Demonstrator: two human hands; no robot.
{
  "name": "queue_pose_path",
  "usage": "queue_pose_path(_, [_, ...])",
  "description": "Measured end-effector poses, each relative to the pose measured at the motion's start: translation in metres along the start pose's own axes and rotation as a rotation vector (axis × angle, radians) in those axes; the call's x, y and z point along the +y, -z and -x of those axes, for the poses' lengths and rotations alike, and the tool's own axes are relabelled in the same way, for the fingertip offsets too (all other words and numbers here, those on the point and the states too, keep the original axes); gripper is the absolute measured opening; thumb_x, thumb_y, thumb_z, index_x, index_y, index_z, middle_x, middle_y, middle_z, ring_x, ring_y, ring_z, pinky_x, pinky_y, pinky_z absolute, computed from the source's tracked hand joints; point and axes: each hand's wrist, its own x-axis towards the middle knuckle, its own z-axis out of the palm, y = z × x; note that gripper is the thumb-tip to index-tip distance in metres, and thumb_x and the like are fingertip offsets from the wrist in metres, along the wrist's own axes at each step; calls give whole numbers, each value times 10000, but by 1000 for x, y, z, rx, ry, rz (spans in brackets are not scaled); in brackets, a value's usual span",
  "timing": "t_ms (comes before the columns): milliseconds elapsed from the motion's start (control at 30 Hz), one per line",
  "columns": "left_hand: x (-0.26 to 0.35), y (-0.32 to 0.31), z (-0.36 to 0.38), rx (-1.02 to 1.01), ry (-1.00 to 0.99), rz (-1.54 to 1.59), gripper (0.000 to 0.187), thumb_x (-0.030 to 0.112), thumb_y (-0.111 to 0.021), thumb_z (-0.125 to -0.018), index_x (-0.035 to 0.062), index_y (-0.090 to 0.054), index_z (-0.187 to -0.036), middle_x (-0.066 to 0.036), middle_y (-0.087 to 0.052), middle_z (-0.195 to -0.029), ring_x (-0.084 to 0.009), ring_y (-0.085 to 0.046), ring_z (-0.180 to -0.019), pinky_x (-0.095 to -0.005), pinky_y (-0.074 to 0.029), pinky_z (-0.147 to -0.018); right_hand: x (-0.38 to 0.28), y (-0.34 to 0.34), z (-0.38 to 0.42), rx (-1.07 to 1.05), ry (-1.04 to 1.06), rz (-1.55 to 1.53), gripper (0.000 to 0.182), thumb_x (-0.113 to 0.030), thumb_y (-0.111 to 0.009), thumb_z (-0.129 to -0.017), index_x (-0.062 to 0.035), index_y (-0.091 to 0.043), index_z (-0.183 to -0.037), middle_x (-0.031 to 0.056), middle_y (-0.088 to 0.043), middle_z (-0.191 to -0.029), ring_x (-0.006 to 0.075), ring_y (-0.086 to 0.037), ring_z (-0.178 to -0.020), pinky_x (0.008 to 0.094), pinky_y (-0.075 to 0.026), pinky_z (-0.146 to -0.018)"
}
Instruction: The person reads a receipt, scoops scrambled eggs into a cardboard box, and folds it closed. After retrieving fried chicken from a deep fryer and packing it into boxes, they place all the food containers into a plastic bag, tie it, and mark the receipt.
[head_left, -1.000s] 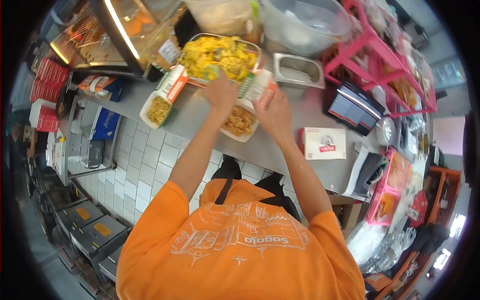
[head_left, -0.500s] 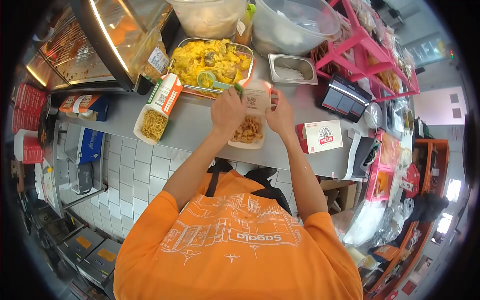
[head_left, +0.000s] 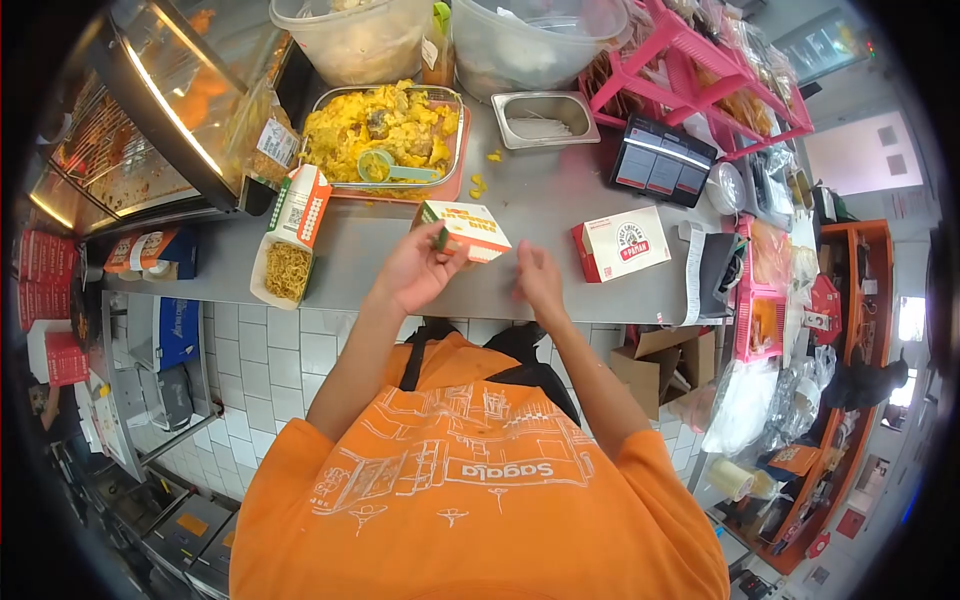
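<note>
Closed box (head_left: 465, 229) — in left grip (head_left: 415, 272), right hand (head_left: 537, 278) beside.

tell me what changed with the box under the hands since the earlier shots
The food box, open with fried pieces showing a second ago, is now shut; the left hand holds its corner, and the right hand has let go and come away. The open noodle box, the yellow rice tray and the red-and-white carton stayed put.

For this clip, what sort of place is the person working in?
Most likely a takeaway food stall or fast-food counter. A metal tray of yellow rice sits beside a lit display case, printed takeaway boxes lie on the steel counter, and a small screen stands nearby.
</note>
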Motion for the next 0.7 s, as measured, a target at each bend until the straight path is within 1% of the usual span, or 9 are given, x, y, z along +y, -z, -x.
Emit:
queue_pose_path(33, [7,3,-3,14,26,68,226,131,-575,-966,-35,-528,-1112,-97,-597,-1008,-159,-586,-837,-304,-577,-866,-1,13,0,-412,-311,-473,503,-520,-598,-937,-21,-636,-994,-6,-458,-741,98,-414,-557,291,-421,-536])
queue_pose_path(133, [21,12,-3,11,135,161,262,173,-592,-956,-57,-546,-1073,-149,-579,-1094,-219,-608,-911,-282,-564,-823,-6,8,-4,-455,-238,-512,471,-508,-585,-950,-38,-607,-951,-11,-445,-729,85,-400,-570,276,-404,-533])
queue_pose_path(200, [19,14,9,478,-121,-733,292,235,-635,-935,-57,-628,-927,-142,-613,-1008,-229,-620,-828,-287,-525,-720,-11,-7,-8,-517,-166,-547,445,-497,-571,-964,-55,-578,-908,-17,-432,-717,72,-387,-584,262,-386,-531])
queue_pose_path(267, [2,38,7,631,-252,-1083,327,269,-649,-928,-50,-653,-857,-117,-630,-935,-207,-614,-771,-299,-500,-683,2,-19,-9,-552,-135,-564,436,-491,-565,-971,-63,-563,-887,-20,-425,-711,65,-380,-590,255,-377,-529])
queue_pose_path(300, [-7,51,2,770,-388,-1433,372,304,-663,-921,-43,-679,-788,-92,-647,-862,-185,-608,-715,-310,-476,-645,25,-24,-14,-391,152,-272,421,-456,-514,-1000,-48,-547,-903,20,-488,-741,127,-460,-626,315,-416,-581])
queue_pose_path(367, [-20,77,-3,586,-478,-1234,374,306,-668,-919,-38,-689,-772,-78,-659,-837,-160,-604,-708,-311,-479,-668,52,-30,-19,-202,415,22,410,-422,-462,-1029,-33,-531,-919,61,-550,-772,189,-541,-661,374,-456,-633])
queue_pose_path(433, [-21,69,-3,515,-374,-1210,296,266,-710,-898,-28,-708,-867,-69,-695,-939,-107,-610,-815,-282,-484,-737,64,-17,-20,-127,807,453,368,-277,-374,-1056,49,-543,-1072,256,-605,-964,438,-580,-926,503,-453,-812])
queue_pose_path(533, [-37,55,-2,271,-451,-1020,290,183,-756,-860,-16,-663,-1049,-58,-686,-981,-122,-624,-874,-289,-505,-728,66,-21,-24,-153,702,221,563,-383,-184,-1067,47,-548,-1087,313,-584,-1119,489,-524,-1094,517,-420,-921])
queue_pose_path(700, [-47,45,-7,310,-338,-813,271,104,-783,-825,-2,-641,-1029,-56,-649,-961,-163,-638,-887,-319,-567,-739,12,17,13,-487,111,230,645,-499,-221,-1048,36,-506,-1270,275,-626,-1130,355,-597,-1128,415,-417,-1016])
